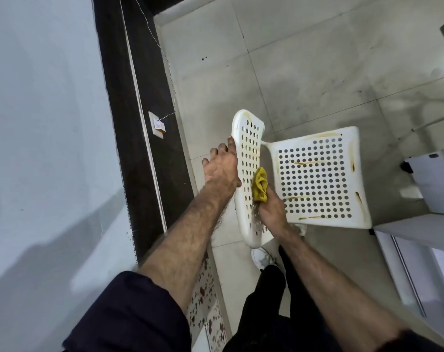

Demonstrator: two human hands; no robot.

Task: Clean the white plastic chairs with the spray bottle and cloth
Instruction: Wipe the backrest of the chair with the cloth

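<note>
A person wipes the perforated backrest (248, 158) of a white plastic chair (317, 176) on a tiled floor (304, 72). The left hand (219, 168) lies against the backrest's outer edge, fingers fairly straight, apparently bracing it against the rubbing. The right hand (270, 207) clutches a bunched yellow cloth (260, 185) and presses it to the backrest's inner face. Yellowish stains mark the seat (320, 146), judged not yet cleaned. No spray bottle is in view. A wall socket (157, 125) with a thin wire sits to the left, and white furniture (434, 179) crowds the chair's right side.
</note>
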